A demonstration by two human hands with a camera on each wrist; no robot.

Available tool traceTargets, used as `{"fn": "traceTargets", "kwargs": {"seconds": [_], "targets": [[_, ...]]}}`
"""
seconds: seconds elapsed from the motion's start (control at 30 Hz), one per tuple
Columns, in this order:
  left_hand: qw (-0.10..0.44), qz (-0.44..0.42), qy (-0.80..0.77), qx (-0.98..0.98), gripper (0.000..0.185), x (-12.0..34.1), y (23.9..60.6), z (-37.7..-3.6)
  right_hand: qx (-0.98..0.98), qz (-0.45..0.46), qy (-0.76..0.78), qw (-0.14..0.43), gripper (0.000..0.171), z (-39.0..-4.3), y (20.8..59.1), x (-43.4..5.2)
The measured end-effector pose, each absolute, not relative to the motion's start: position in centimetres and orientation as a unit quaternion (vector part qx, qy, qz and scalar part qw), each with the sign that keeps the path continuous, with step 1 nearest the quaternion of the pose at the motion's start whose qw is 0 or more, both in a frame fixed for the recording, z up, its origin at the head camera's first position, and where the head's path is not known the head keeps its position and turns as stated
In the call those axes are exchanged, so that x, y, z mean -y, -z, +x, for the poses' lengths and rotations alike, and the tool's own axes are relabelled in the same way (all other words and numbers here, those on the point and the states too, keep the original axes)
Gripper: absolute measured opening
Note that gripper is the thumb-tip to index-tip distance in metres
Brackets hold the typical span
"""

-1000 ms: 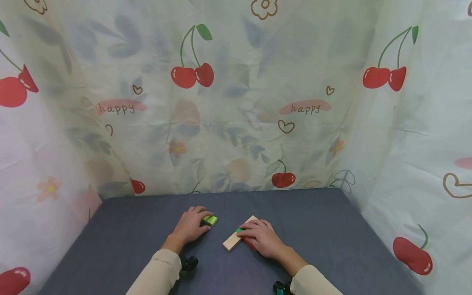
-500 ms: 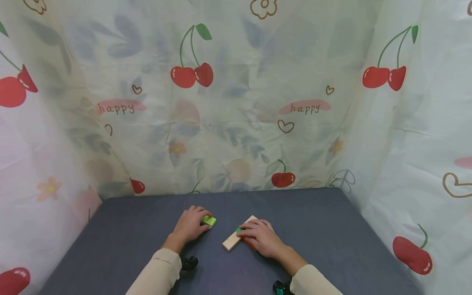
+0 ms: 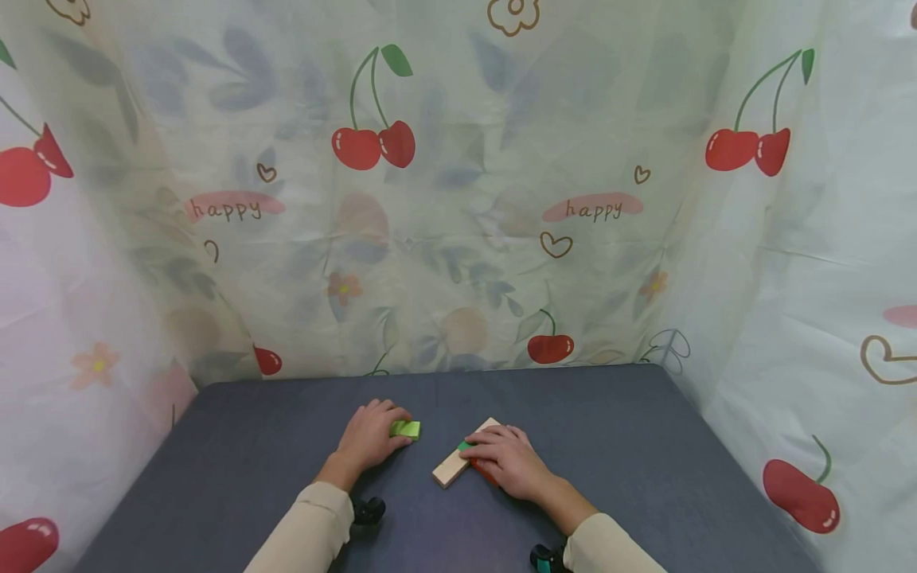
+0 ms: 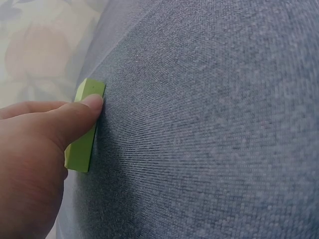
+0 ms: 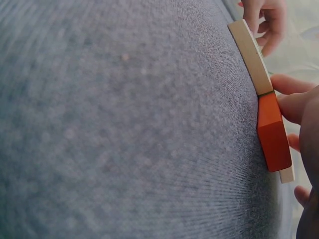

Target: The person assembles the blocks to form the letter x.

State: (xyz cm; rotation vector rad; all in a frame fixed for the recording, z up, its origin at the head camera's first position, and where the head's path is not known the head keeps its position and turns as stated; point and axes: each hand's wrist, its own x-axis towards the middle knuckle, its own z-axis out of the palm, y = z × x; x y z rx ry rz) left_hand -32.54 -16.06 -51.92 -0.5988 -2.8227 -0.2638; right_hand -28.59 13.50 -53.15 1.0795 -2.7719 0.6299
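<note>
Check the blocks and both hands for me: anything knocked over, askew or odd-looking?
Nothing stands out. The left hand holds a light green block on the grey table. The right hand rests on an orange block beside a pale wooden plank, which lies flat, undamaged.

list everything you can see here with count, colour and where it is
light green block: 1, light green, on the table left of centre, held by the left hand
plank: 1, pale wood, lying flat at table centre, under the right hand
orange block: 1, orange, against the plank by the right hand's fingers
green block: 1, green, on the plank at the right fingertips
table: 1, dark grey-blue fabric top
curtain: cherry-printed, pale, behind and at both sides
sleeves: 2, beige, bottom edge
hands: 2, left hand, right hand
</note>
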Motion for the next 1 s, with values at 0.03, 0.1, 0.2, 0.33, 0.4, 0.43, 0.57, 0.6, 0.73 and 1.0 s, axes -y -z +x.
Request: {"fn": "traceTargets", "kwargs": {"seconds": [0.03,0.1,0.2,0.33,0.4,0.43,0.57,0.6,0.73,1.0], "targets": [[0.121,-0.205,0.091,0.967,0.033,16.05,51.92,-32.55,0.911,0.355,-0.207,0.051,0.03,-28.57,53.13,-13.49],[0.119,-0.203,0.092,0.967,0.033,16.04,51.86,-32.54,0.911,0.354,-0.206,0.052,0.03,-28.55,53.08,-13.46],[0.113,-0.199,0.092,0.969,0.034,15.99,51.77,-32.5,0.911,0.355,-0.205,0.053,0.03,-28.54,53.04,-13.43],[0.111,-0.198,0.09,0.97,0.036,16.0,51.74,-32.4,0.91,0.356,-0.206,0.055,0.029,-28.51,52.99,-13.42],[0.112,-0.197,0.091,0.97,0.036,16.0,51.74,-32.37,0.91,0.355,-0.205,0.056,0.029,-28.51,52.99,-13.43],[0.113,-0.197,0.094,0.969,0.036,16.0,51.73,-32.36,0.91,0.355,-0.205,0.057,0.029,-28.5,52.99,-13.44],[0.112,-0.197,0.101,0.969,0.036,15.94,51.7,-32.37,0.91,0.356,-0.205,0.058,0.029,-28.49,52.98,-13.47],[0.111,-0.197,0.101,0.969,0.036,15.92,51.71,-32.4,0.91,0.356,-0.205,0.058,0.03,-28.49,52.98,-13.48],[0.107,-0.198,0.104,0.969,0.037,15.8,51.71,-32.49,0.909,0.357,-0.207,0.057,0.03,-28.46,52.97,-13.49],[0.111,-0.207,0.107,0.966,0.036,15.65,51.38,-32.42,0.908,0.359,-0.205,0.06,0.029,-28.42,52.89,-13.46]]}}
